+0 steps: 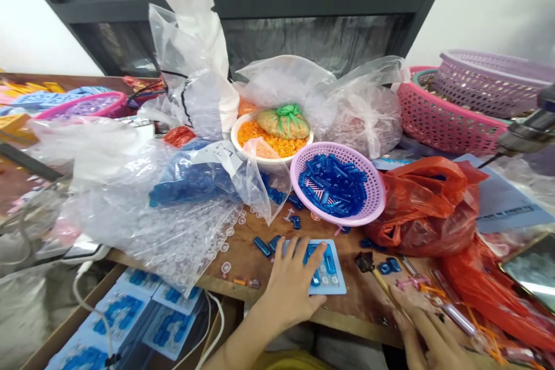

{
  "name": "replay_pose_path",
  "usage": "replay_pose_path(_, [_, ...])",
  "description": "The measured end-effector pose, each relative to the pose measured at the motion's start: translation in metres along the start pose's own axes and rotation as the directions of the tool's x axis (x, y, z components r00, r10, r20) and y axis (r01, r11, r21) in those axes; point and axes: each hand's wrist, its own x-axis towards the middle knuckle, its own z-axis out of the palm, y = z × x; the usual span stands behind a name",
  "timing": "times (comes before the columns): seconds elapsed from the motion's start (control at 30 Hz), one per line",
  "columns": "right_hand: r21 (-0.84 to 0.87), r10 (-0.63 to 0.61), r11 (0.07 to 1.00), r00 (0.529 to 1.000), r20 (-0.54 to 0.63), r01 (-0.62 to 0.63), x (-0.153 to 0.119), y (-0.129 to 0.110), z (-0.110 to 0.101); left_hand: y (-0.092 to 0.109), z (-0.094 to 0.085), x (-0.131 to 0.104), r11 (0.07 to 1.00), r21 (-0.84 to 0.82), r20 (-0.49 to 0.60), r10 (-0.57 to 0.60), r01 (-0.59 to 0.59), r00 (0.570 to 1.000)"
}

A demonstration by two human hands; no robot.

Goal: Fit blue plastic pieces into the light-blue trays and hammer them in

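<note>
My left hand [295,277] lies with fingers spread over a light blue tray [340,284] at the table's front edge. In the tray are blue translucent pieces [329,260] and small clear pieces; the hand hides its left part. My right hand [427,326] is closed around a thin wooden stick [381,283], which points up and left. At the stick's far end is a dark, ragged piece [364,262], whose kind I cannot make out. Loose blue pieces [262,246] lie left of the tray, and others [389,266] lie near the stick.
Behind the tray stands a purple basket [373,208] of blue pieces, with a white bowl [271,159] of orange pieces beyond. A red bag [427,208] sits right, below a pink basket [446,121]. Clear bags [165,237] spread left. Filled trays [117,312] lie in a box below.
</note>
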Motion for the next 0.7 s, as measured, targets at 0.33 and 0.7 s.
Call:
replay_pose_path(0.33, [-0.177, -0.086, 0.98, 0.995, 0.049, 0.093, 0.005, 0.004, 0.024, -0.017, -0.001, 0.005, 0.998, -0.047, 0.004, -0.043, 0.043, 0.999])
replay_pose_path(0.7, [0.727, 0.259, 0.317, 0.793, 0.551, -0.609, 0.054, -0.058, -0.008, 0.006, -0.013, -0.027, 0.965, -0.089, -0.327, 0.205, -0.246, 0.923])
